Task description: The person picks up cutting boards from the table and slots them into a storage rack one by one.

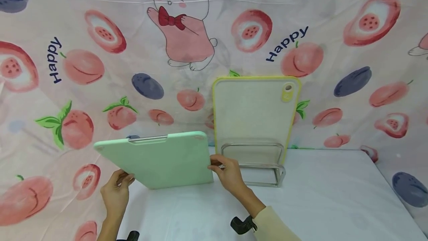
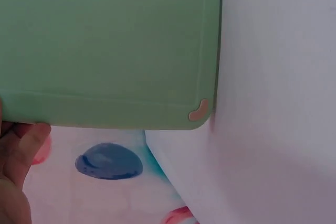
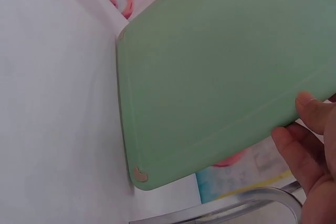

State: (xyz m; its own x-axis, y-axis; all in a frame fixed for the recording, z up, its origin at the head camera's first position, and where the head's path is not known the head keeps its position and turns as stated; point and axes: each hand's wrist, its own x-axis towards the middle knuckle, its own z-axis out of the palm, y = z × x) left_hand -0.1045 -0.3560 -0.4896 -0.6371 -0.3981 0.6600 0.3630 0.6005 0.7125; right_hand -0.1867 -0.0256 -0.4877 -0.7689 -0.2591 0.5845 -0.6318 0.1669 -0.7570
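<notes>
A light green chopping board (image 1: 167, 163) with a metal bar along its top edge stands tilted at the left of the table, its lower edge on the white cloth. My left hand (image 1: 115, 192) pinches its left edge; in the left wrist view, the fingers (image 2: 26, 150) reach round that side. On the opposite edge my right hand (image 1: 230, 174) grips the board between thumb and fingers, clearest in the right wrist view. Small beige corner pads (image 3: 140, 174) show on the board's near face.
Behind my right hand, a whitish chopping board with a yellow rim (image 1: 254, 111) stands upright in a metal wire rack (image 1: 279, 176). A fruit-printed curtain (image 1: 200, 81) hangs behind the white-covered table (image 1: 321, 196) and down its left side.
</notes>
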